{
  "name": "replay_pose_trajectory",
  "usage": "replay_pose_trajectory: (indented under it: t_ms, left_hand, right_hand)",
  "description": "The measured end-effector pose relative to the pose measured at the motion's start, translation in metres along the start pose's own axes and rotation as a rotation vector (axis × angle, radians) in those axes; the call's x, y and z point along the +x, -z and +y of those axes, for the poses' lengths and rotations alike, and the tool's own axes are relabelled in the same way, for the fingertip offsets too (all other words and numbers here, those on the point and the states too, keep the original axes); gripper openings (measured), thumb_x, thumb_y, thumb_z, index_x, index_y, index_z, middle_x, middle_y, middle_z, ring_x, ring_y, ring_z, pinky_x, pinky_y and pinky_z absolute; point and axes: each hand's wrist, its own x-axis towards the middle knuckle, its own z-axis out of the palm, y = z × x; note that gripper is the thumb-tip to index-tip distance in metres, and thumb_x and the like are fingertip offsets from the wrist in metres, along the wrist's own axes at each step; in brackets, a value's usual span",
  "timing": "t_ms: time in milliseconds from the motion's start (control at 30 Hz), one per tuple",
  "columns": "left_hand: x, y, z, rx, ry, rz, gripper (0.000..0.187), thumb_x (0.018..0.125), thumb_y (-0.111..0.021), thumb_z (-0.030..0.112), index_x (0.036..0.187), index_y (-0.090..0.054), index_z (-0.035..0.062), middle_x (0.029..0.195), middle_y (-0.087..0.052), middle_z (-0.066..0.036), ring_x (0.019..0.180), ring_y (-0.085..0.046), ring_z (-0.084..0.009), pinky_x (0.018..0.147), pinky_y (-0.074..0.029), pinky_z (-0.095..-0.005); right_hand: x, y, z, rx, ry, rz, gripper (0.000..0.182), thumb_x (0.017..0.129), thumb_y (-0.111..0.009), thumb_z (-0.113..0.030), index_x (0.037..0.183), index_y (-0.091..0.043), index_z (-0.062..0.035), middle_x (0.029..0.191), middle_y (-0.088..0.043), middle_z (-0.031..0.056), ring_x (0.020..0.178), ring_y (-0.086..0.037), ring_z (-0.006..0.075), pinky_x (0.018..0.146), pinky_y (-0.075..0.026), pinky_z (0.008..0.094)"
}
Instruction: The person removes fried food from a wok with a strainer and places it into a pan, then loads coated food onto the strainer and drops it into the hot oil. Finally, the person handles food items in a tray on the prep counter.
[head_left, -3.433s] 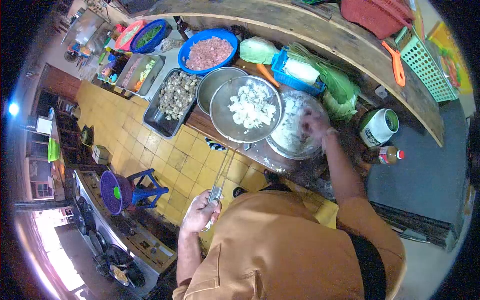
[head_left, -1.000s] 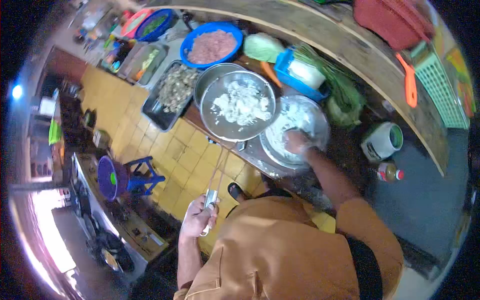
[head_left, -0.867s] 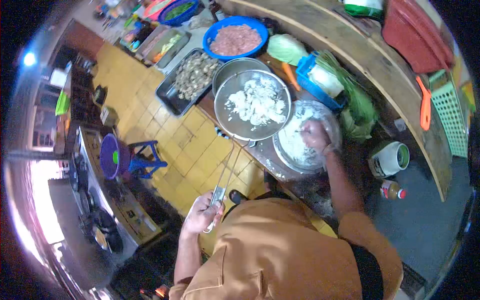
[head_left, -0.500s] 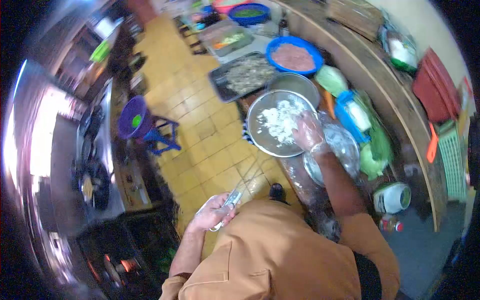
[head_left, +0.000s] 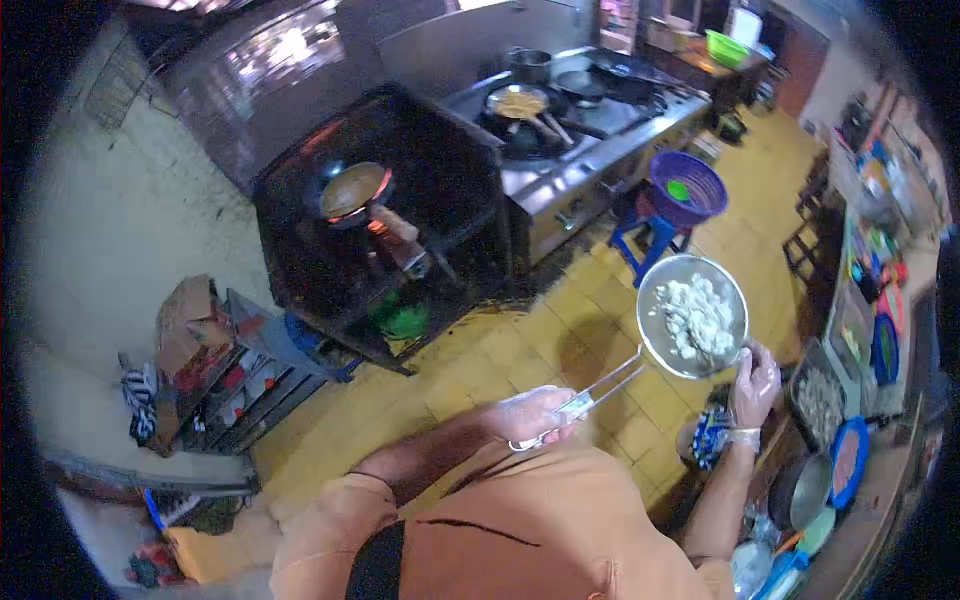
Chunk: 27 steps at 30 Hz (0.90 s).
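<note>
Above the tiled floor, the left hand [head_left: 535, 415] is gripping the strainer's [head_left: 692, 317] long wire handle while the gloved right hand [head_left: 753, 385] is steadying its rim, since the loaded, front-heavy bowl likely tips easily.

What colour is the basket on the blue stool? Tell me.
Purple basket, with something green inside; head view.

Person turned from counter toward stove; strainer [head_left: 692, 318] lifted clear, carried.

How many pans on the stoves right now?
4: a wok on the lit front burner, a pan of food, a dark pan behind it, a pot at the back. More may be hidden.
</note>
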Motion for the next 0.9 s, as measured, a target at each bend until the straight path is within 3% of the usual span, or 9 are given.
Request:
replay_pose_trajectory:
  t_ms: [100,300,400,533,600,633,800,867,900]
  left_hand:
    - [-0.045,0.012,-0.004,-0.066,-0.122,0.288,0.022,0.09,-0.045,0.02,0.104,-0.047,0.0032,0.07,-0.051,-0.002,0.053,-0.048,-0.0082,0.046,-0.041,-0.0234]
    - [-0.053,0.053,0.02,-0.129,-0.1,0.712,0.02,0.089,-0.042,0.013,0.105,-0.044,0.001,0.069,-0.052,-0.003,0.053,-0.051,-0.0095,0.045,-0.043,-0.024]
    - [-0.041,0.089,0.006,-0.001,-0.334,0.923,0.014,0.087,-0.04,0.01,0.097,-0.045,0.0007,0.069,-0.053,-0.004,0.054,-0.053,-0.012,0.048,-0.045,-0.0272]
    - [-0.039,0.143,0.028,-0.082,-0.252,1.026,0.014,0.087,-0.044,0.011,0.096,-0.046,0.0007,0.07,-0.054,-0.006,0.056,-0.055,-0.014,0.051,-0.047,-0.0294]
    - [-0.038,0.165,0.032,0.242,-0.399,1.168,0.017,0.091,-0.045,0.017,0.093,-0.048,0.0008,0.069,-0.055,-0.007,0.057,-0.056,-0.015,0.053,-0.049,-0.0295]
    - [-0.043,0.176,0.028,-0.242,-0.207,0.997,0.025,0.094,-0.041,0.024,0.095,-0.051,0.0014,0.076,-0.058,-0.008,0.061,-0.058,-0.0157,0.054,-0.05,-0.029]
    - [-0.048,0.256,-0.137,-0.691,-0.024,0.666,0.038,0.094,-0.04,0.038,0.106,-0.053,0.004,0.096,-0.06,-0.011,0.071,-0.06,-0.0168,0.058,-0.052,-0.0298]
    - [-0.038,0.273,-0.186,-0.689,-0.197,1.149,0.04,0.09,-0.046,0.04,0.106,-0.053,0.004,0.098,-0.06,-0.013,0.077,-0.06,-0.0202,0.066,-0.053,-0.0349]
    - [-0.03,0.292,-0.196,-0.693,-0.22,1.165,0.04,0.09,-0.046,0.04,0.106,-0.053,0.004,0.098,-0.06,-0.013,0.077,-0.06,-0.0202,0.066,-0.053,-0.0349]
  right_hand:
    - [-0.015,-0.057,-0.024,0.192,-0.094,-0.183,0.019,0.084,-0.055,-0.013,0.09,-0.063,0.0031,0.073,-0.064,0.01,0.067,-0.058,0.016,0.065,-0.047,0.0302]
    - [-0.037,-0.21,-0.129,0.636,-0.314,-1.059,0.039,0.088,-0.053,-0.036,0.101,-0.061,-0.0004,0.09,-0.063,0.0097,0.08,-0.056,0.0137,0.072,-0.046,0.0305]
    - [-0.034,-0.277,-0.176,0.994,-0.463,-1.197,0.031,0.088,-0.054,-0.031,0.099,-0.058,-0.0023,0.088,-0.062,0.0094,0.077,-0.057,0.0139,0.068,-0.046,0.0274]
    - [-0.011,-0.359,-0.203,1.156,-0.577,-1.259,0.017,0.088,-0.055,-0.022,0.089,-0.05,-0.006,0.081,-0.059,0.0073,0.068,-0.057,0.0153,0.063,-0.049,0.0268]
    - [0.012,-0.389,-0.209,1.261,-0.601,-1.286,0.012,0.089,-0.054,-0.017,0.089,-0.045,-0.0084,0.074,-0.055,0.0059,0.062,-0.056,0.0171,0.063,-0.053,0.0337]
    - [0.022,-0.402,-0.218,1.366,-0.717,-1.333,0.011,0.089,-0.054,-0.016,0.087,-0.044,-0.0097,0.072,-0.053,0.0057,0.058,-0.053,0.0165,0.062,-0.052,0.0374]
    - [0.087,-0.487,-0.24,1.094,-0.665,-1.539,0.005,0.09,-0.049,-0.013,0.089,-0.045,-0.0092,0.07,-0.052,0.0063,0.051,-0.049,0.0153,0.05,-0.047,0.0354]
    - [0.105,-0.522,-0.252,1.082,-0.626,-1.594,0.005,0.09,-0.05,-0.013,0.09,-0.046,-0.0089,0.069,-0.052,0.0063,0.051,-0.049,0.0149,0.05,-0.048,0.0361]
    - [0.111,-0.544,-0.262,1.006,-0.593,-1.625,0.005,0.09,-0.048,-0.013,0.09,-0.045,-0.0085,0.069,-0.052,0.0065,0.05,-0.048,0.0152,0.048,-0.048,0.0354]
